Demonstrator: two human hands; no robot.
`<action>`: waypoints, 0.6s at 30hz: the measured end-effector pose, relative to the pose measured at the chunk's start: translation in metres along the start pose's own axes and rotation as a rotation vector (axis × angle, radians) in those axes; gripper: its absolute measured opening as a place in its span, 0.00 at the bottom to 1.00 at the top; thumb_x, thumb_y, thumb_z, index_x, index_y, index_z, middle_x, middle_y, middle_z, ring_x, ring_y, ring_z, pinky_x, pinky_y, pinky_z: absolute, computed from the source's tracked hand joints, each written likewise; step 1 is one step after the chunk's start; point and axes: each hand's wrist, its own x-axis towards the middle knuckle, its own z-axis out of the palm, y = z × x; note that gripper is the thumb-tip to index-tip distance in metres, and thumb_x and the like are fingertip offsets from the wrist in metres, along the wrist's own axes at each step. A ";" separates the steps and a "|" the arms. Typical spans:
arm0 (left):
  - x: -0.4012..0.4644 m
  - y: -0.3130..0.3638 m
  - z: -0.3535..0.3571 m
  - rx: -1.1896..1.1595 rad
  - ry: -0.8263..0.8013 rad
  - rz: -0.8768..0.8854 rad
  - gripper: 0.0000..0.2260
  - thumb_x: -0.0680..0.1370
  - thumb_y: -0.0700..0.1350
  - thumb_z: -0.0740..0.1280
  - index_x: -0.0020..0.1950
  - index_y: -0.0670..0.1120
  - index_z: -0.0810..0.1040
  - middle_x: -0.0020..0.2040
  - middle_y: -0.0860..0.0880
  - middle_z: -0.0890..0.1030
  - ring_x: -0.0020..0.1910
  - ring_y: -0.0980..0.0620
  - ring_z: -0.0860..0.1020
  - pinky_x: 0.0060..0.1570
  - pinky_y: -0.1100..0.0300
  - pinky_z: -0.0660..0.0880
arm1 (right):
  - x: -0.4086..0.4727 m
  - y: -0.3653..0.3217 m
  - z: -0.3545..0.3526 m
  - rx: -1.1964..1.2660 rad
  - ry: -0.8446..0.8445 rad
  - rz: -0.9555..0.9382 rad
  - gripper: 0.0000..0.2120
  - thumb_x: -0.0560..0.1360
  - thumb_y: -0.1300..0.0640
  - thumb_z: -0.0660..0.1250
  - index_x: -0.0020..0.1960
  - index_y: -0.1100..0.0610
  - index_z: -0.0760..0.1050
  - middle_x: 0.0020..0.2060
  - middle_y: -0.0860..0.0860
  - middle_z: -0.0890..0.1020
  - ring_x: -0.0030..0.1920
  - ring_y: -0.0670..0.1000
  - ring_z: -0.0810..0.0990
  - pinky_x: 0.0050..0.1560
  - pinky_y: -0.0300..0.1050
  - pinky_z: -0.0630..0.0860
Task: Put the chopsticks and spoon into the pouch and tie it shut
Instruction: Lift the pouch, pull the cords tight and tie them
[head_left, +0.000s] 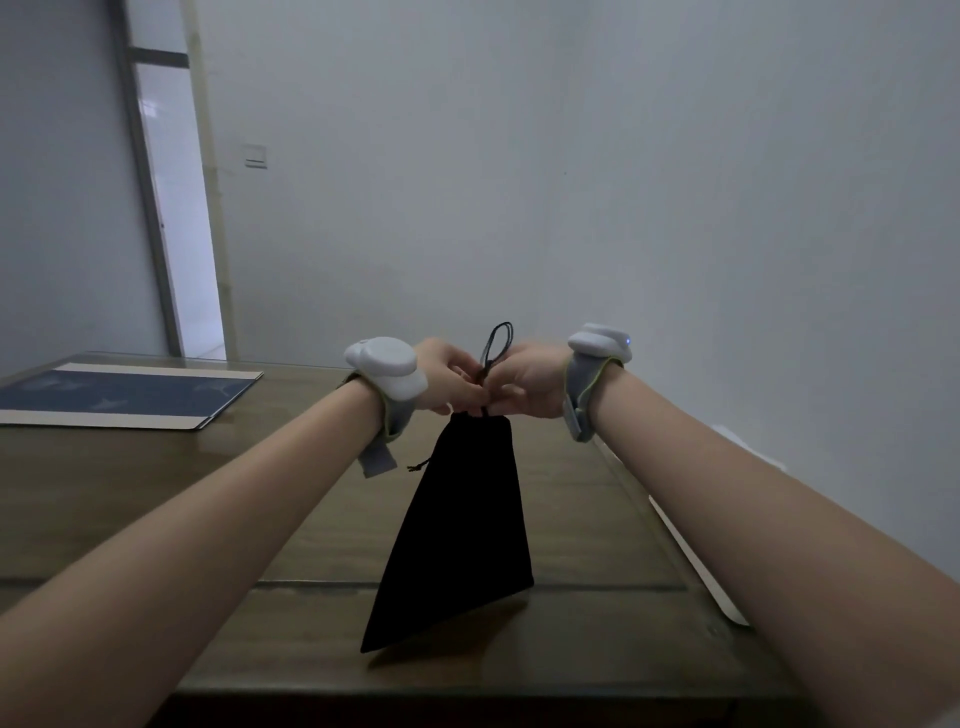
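Observation:
A black cloth pouch (457, 525) hangs from its gathered neck above the wooden table (156, 493), its lower corner near the tabletop. My left hand (447, 376) and my right hand (530, 379) meet at the neck, both pinching the black drawstring (496, 345), whose loop sticks up between them. One loose cord end dangles at the pouch's left side. Chopsticks and spoon are not visible; the pouch hides whatever is inside. Both wrists wear white trackers on grey straps.
A blue and white placemat (124, 395) lies at the table's far left. A pale flat strip (696, 561) runs along the table's right edge. A grey wall stands behind, with a doorway (176, 208) at the left.

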 end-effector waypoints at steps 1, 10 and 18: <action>0.002 -0.001 0.002 -0.025 0.009 0.004 0.02 0.71 0.39 0.70 0.43 0.43 0.79 0.28 0.50 0.77 0.24 0.60 0.74 0.23 0.73 0.70 | -0.001 -0.001 0.000 0.017 0.005 0.002 0.13 0.72 0.78 0.54 0.36 0.67 0.73 0.28 0.57 0.82 0.30 0.53 0.83 0.39 0.40 0.82; -0.001 -0.005 -0.007 -0.459 -0.121 0.014 0.15 0.79 0.48 0.59 0.41 0.42 0.81 0.33 0.51 0.85 0.32 0.57 0.82 0.30 0.66 0.76 | -0.002 0.019 -0.015 0.085 0.113 -0.001 0.07 0.75 0.75 0.59 0.45 0.66 0.73 0.37 0.59 0.79 0.31 0.52 0.83 0.33 0.39 0.82; 0.002 -0.002 -0.012 -0.295 -0.056 -0.019 0.21 0.81 0.51 0.55 0.36 0.41 0.77 0.27 0.46 0.75 0.24 0.51 0.73 0.24 0.65 0.70 | -0.004 0.012 -0.021 -0.249 0.147 -0.036 0.08 0.69 0.72 0.69 0.45 0.63 0.77 0.35 0.56 0.78 0.37 0.51 0.79 0.47 0.42 0.80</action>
